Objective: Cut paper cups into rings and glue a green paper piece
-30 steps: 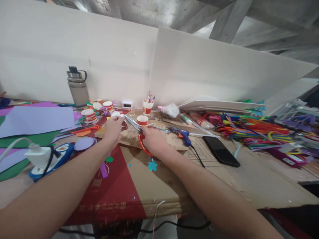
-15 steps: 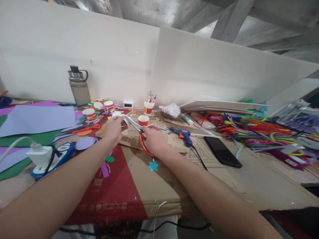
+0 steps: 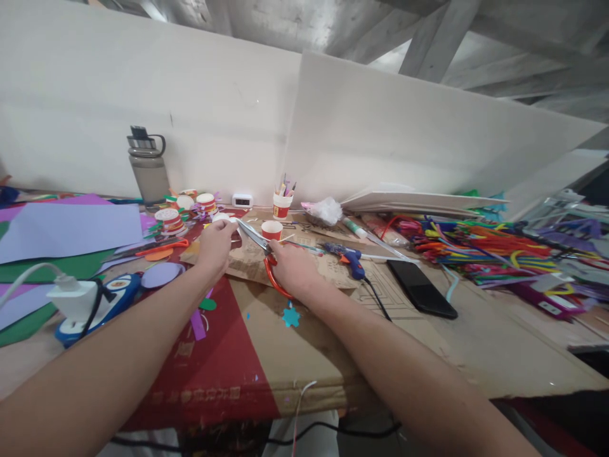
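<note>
a thin white paper-like piece [image 3: 224,217] is pinched by the left hand [image 3: 216,244], at that hand's far side and above the cardboard-covered table [image 3: 271,355]; thumb and fingers are drawn together on it, though the tips are partly hidden. the orange-red-handled, silver-bladed metal scissors [image 3: 255,236] are gripped in the right hand [image 3: 292,266], its fingers curled closed at the loops. the blades are pointed at the left fingertips; how far they are parted cannot be told.

the worst risk is judged to lie there: the left fingers could be nicked if the piece were fed too fast or the blades turned inward, so near are the tips to the pinch. a ragged or crooked edge could be left if the thin piece were allowed to buckle, steadied as it is by one hand only.

the small red-and-white paper cup [image 3: 273,232], stood upright just beyond the scissors, could be knocked over if they were swung outward. the black cord [image 3: 379,299] of the blue plastic glue gun [image 3: 353,261] is run towards the right forearm [image 3: 380,349], so the gun could be dragged by a sweep of that arm; whether it is hot cannot be told. the turquoise flower-shaped cutout [image 3: 290,317], laid below the right hand, could be creased by a lowered wrist.
</note>
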A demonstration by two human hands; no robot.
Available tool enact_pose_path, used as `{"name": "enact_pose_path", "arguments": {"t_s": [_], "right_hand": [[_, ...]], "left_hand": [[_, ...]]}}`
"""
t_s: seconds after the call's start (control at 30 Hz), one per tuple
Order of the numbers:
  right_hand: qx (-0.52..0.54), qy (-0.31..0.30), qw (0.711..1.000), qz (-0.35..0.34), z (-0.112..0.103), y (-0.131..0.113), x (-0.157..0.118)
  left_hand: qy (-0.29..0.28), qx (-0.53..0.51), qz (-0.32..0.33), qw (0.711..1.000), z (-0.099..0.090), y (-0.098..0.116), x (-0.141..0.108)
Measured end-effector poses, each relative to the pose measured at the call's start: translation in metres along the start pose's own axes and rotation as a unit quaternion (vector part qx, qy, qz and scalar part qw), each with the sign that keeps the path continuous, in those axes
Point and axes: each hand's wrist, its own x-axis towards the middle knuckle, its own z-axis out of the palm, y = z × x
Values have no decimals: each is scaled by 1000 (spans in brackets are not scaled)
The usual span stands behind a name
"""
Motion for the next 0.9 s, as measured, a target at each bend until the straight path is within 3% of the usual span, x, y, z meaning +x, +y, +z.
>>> {"name": "enact_pose_path", "arguments": {"t_s": [0.33, 0.5, 0.57, 0.9], "right_hand": [[16, -4, 1000, 3, -4, -3, -2], [25, -19, 999, 3, -3, -4, -2], [25, -27, 999, 3, -2, -5, -3], [11, 13, 1000, 7, 2, -2, -2]], "left_hand": [[1, -6, -13, 1000, -1, -1, 2], [54, -87, -80, 992, 0, -2, 6], [63, -89, -77, 991, -1, -2, 7], [12, -36, -36, 999, 3, -3, -3]]}}
